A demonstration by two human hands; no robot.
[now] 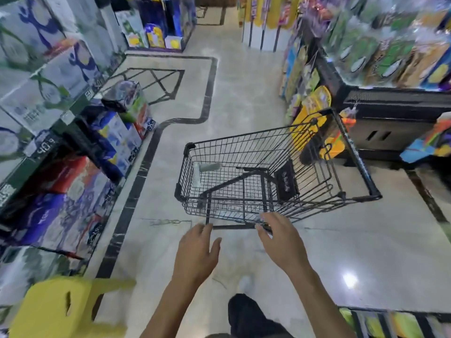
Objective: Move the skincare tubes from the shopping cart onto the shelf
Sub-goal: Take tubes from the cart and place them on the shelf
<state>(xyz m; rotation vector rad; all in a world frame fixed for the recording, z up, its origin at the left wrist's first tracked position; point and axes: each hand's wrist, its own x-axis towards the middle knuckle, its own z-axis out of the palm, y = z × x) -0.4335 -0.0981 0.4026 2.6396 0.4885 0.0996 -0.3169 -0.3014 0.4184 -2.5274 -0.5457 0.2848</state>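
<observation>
A black wire shopping cart (366, 176) stands on the aisle floor ahead of me. Pale skincare tubes (210, 166) lie in its far left corner, blurred. Both my hands reach toward the cart's near bar (231, 226). My left hand (197, 252) is just short of the bar, fingers straight and empty. My right hand (278, 237) has its fingertips on or just over the bar, fingers relaxed; I cannot tell whether they touch. The shelf (56, 113) on the left holds boxed goods.
Shelves of boxed products line the left side, and another rack (390, 101) of colourful packs fills the right. A yellow plastic stool (61, 311) stands at the lower left. Pale tiled floor with dark border lines runs down the aisle. My dark trouser leg (251, 318) shows below.
</observation>
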